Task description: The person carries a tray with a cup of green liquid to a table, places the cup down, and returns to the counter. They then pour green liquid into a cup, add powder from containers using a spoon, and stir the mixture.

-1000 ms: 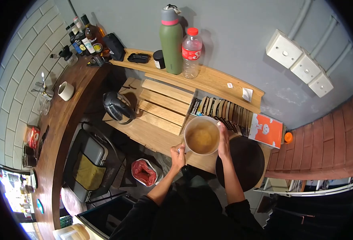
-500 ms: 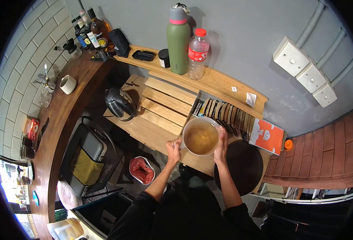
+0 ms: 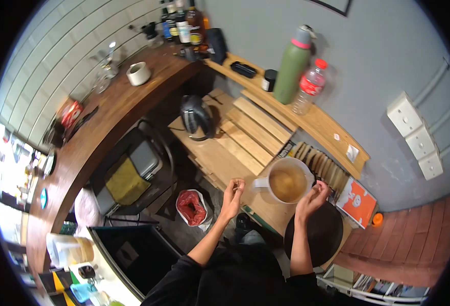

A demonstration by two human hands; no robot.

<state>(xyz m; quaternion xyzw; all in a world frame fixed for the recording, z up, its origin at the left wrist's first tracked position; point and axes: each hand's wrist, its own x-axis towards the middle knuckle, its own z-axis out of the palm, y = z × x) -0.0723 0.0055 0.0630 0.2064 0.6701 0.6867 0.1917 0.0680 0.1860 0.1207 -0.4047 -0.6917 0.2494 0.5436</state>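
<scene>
A white translucent pitcher with amber-brown liquid in it stands on the wooden bench, its handle pointing left. My left hand hovers left of the handle, apart from it, fingers loosely bent and holding nothing. On the other side, my right hand is just off the pitcher's right wall, its fingers loosely curled with nothing visible in them. A round dark stool-like disc lies beneath my right forearm.
Behind the pitcher is a row of books, with an orange notebook alongside. A slatted wooden rack and a black kettle share the bench. A green flask and plastic bottle stand on the wall shelf.
My left hand has let go of the pitcher's handle and moved away left. My right hand has come off its side. The pitcher now stands on the bench; the view has swung left.
</scene>
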